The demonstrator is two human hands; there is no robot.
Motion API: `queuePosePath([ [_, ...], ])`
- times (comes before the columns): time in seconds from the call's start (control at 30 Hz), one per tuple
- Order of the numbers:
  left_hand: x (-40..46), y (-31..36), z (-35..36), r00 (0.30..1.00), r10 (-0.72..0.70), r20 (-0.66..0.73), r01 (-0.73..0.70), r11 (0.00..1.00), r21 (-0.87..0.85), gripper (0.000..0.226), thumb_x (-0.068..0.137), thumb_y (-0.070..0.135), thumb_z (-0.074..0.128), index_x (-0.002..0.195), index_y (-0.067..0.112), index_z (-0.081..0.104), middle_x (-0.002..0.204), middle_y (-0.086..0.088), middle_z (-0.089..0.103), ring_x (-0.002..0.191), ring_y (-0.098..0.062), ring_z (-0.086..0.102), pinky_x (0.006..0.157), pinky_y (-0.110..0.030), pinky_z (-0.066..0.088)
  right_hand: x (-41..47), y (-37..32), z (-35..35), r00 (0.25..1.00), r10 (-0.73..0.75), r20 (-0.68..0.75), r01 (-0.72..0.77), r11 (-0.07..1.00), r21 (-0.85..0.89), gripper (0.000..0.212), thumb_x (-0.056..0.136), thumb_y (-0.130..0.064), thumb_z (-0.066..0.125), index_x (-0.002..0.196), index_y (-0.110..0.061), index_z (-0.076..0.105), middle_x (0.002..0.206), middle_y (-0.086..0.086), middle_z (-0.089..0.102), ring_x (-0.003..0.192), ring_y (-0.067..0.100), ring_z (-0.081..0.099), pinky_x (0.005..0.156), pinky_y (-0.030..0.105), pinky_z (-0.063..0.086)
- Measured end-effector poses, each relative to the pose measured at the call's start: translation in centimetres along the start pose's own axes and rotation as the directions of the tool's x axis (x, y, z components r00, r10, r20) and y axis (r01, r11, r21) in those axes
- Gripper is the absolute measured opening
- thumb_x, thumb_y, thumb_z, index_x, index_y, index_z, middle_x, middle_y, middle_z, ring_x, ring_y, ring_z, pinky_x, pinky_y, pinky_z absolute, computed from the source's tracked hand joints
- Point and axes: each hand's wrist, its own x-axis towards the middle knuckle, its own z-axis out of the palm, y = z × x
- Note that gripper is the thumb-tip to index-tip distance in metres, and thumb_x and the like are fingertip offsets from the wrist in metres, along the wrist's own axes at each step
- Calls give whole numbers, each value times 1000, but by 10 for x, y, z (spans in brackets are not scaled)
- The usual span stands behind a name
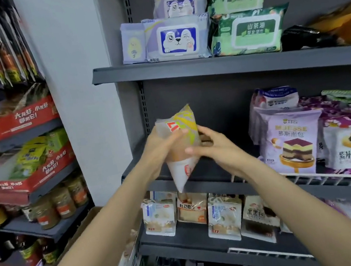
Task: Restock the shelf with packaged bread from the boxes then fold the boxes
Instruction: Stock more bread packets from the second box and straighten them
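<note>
Bread pack (181, 145) between hands, before shelf (220, 167) (left end).

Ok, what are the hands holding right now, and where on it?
Both hold one bread packet: the left hand grips its left side, the right hand its right side at mid-height.

Both hands (185, 147) raised, fingers curled.

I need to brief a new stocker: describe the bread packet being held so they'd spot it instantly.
On the dark grey shelving unit, look before the bare left end of the middle shelf. There the left hand and right hand grip a bread packet, the only one off the shelves, tilted, translucent with yellow and red print.
</note>
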Motion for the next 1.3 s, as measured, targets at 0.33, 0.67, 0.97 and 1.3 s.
queuePosePath([
  [0.33,89,-4,-23,941,-337,-30,335,940,-60,66,75,64,62,116,13,63,100,-10,72,86,-25,70,84,-38,56,96,31,-17,978,184,103,-210,884,417,37,84,-10,66,120,-9,56,100,7,73,93,20,69,92,38,53],
  [0.67,151,-11,-39,988,-116,99,-45,397,917,89,68,36,82,142,24,33,132,1,53,117,-20,52,88,-22,40,154,63,-32,920,-80,-383,-67,932,-356,132,56,-23,90,151,-22,-1,151,21,14,141,31,17,116,37,18],
  [0.97,206,-8,-12,980,61,188,-195,125,973,100,66,44,79,146,32,20,150,-3,32,138,-28,25,107,-52,23,184,77,-58,933,27,-360,-26,1000,8,55,66,-10,84,115,-9,60,110,6,68,98,17,65,78,23,54],
  [1.3,237,-102,7,996,-85,32,49,806,590,85,77,19,76,143,16,22,138,-5,47,129,-24,45,101,-32,43,225,109,-81,877,87,-472,-122,992,-44,71,62,-27,85,124,-10,54,119,9,64,107,24,63,94,41,52],
])
